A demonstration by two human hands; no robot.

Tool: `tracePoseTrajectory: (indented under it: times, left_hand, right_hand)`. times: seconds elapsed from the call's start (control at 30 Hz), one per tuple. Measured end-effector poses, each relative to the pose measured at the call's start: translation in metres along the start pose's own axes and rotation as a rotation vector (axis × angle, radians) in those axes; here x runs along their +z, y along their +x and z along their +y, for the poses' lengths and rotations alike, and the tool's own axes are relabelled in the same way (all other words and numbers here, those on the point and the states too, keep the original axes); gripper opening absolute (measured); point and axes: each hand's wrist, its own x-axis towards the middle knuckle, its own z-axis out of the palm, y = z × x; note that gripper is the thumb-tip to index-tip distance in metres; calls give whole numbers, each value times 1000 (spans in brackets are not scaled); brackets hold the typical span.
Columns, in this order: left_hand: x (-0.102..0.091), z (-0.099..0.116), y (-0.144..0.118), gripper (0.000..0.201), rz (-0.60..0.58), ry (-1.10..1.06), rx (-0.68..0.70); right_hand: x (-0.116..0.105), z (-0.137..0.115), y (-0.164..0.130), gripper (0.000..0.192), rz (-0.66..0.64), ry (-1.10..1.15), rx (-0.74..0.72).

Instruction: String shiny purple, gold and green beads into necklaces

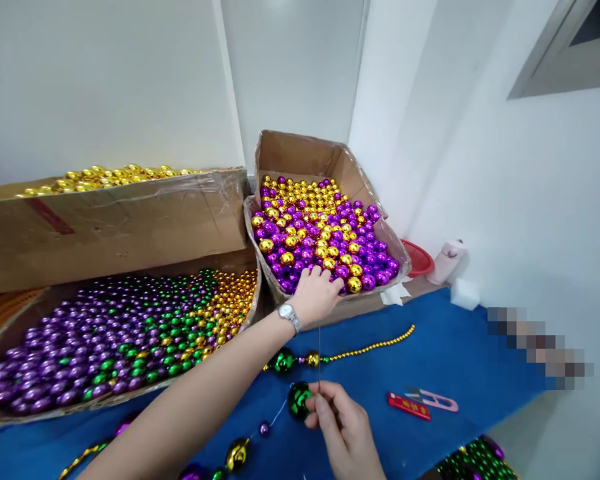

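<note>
Reaching left hand [316, 293] ahead into box of purple and gold beads [320, 233], fingers curling over near-edge beads. Right hand [343, 433] pinching upright needle [319, 357] beside green bead [299, 400], nearer me on blue worktop [460, 353].

Blue-covered table [460, 347], crowded with boxes and loose beads.
Back left: long cardboard box [115, 227] heaped with gold balls, stacked behind a shallow tray [10, 333] of purple, green and gold beads. Centre back: open carton [300, 157] of purple and gold balls. Beside it, by the wall: red lid [420, 257], pink bottle [445, 260], white block [465, 292]. On the cloth: string of small gold beads [375, 345] joined to a green ball [283, 361], red lighter [409, 406], pink thread snips [437, 400], green ball [299, 399], more strung balls along near edge.
</note>
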Motion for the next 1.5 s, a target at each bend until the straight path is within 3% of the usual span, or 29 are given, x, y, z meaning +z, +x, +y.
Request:
tracePoseTrajectory:
  times: [0.17, 0.23, 0.33, 0.5, 0.57, 0.67, 0.83, 0.93, 1.17, 1.4, 1.5]
  left_hand:
    - [-5, -15, 0, 25, 43, -43, -38]
    - [-14, -21, -12, 27, 136, -161, -82]
    - [-26, -26, -42, 28, 297, -658, -225]
    - [-27, -21, -107, 31, 294, -1669, -616]
    - [-22, -17, -131, 26, 348, -1895, -752]
    - [-16, -11, -157, 21, 421, -2069, -869]
    - [-15, -7, -178, 15, 590, -2137, -987]
    - [-16, -7, -184, 15, 635, -2141, -1025]
    - [-16, -7, -192, 18, 636, -2096, -1003]
    - [-11, 6, -197, 32, 605, -1656, -856]
    - [-10, 10, -199, 44, 573, -1651, -850]
  right_hand:
    - [-5, 1, 0, 33, -45, -40, -41]
    - [-8, 0, 0, 28, -87, -74, -74]
    - [-12, -1, -1, 25, -153, -80, -89]
    - [-18, -3, -5, 22, -236, -110, -57]
    - [-19, -3, -7, 21, -264, -174, -65]
    - [-19, -4, -10, 21, -300, -268, -106]
    - [-14, -10, -16, 23, -404, -326, -151]
    - [-11, -12, -18, 24, -420, -325, -186]
    - [-10, -13, -18, 23, -431, -348, -227]
    - [-7, -11, -16, 21, -407, -392, -234]
    - [-6, -10, -15, 21, -412, -389, -262]
